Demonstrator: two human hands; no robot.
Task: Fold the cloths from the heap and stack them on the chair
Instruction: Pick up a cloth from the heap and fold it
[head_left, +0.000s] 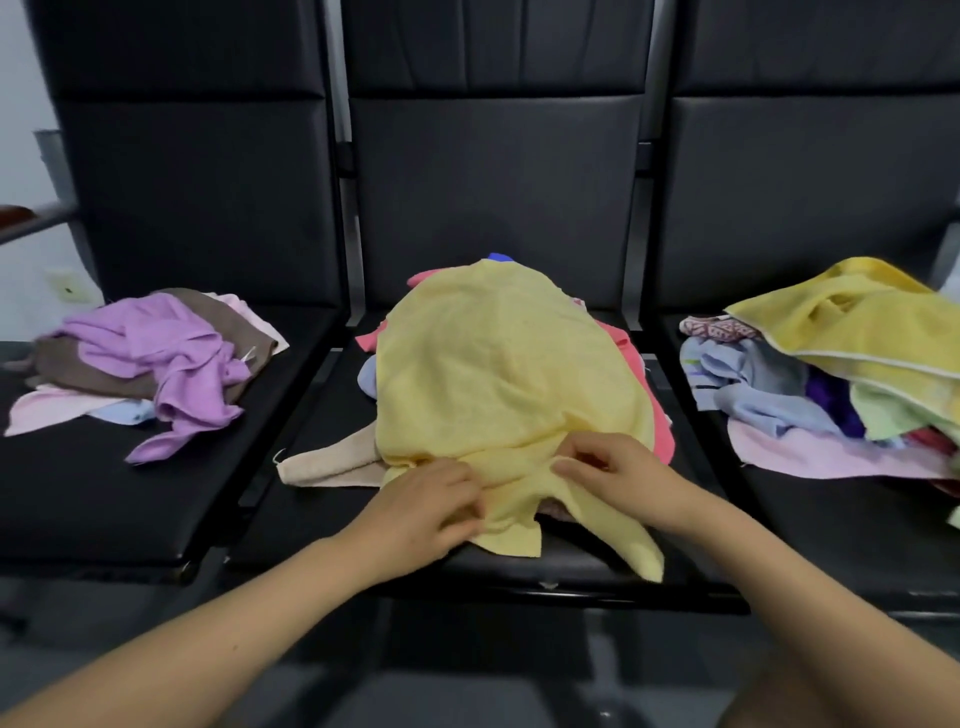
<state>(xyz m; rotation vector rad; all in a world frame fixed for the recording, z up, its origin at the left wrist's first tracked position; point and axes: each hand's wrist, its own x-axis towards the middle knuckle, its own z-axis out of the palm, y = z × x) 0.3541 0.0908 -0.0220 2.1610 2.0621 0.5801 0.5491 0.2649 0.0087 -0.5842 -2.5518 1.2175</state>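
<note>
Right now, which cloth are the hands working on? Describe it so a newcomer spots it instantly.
Three black seats stand in a row; look at the middle seat. A pale yellow cloth drapes over its heap, with the left hand and right hand gripping its near edge. It is paler than the bright yellow towel with white piping on the right seat.

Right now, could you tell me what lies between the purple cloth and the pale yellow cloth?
In the head view, only bare black seat separates the purple cloth from the pale yellow cloth, plus the gap between chairs.
</note>
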